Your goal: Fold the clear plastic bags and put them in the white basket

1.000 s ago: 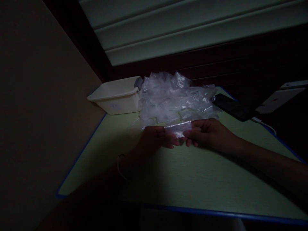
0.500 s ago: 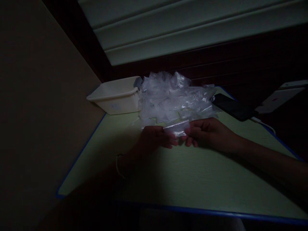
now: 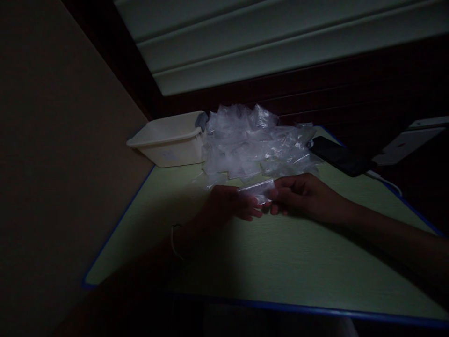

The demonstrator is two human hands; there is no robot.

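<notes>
We see a small, shiny, folded piece of clear plastic film [image 3: 256, 188] held in the air just above the near side of a loose heap of crumpled clear plastic bags [image 3: 252, 145]. Our left hand [image 3: 228, 203] pinches its left end and our right hand [image 3: 301, 194] pinches its right end, thumbs and fingers clamped on the film, the two hands' fingertips nearly meeting below it; in this dim light we can't be sure exactly how it is folded. A thin pale band [image 3: 173, 241] circles our left wrist. Beneath lies a pale green tabletop with blue edging [image 3: 298, 262]. Left of the heap, just beside it, stands a cream rectangular plastic tub with a grey handle [image 3: 175, 152]. To the right of the heap we have a flat black phone-like device [image 3: 338, 154], with a white cable [image 3: 382, 181] near its lower end.
</notes>
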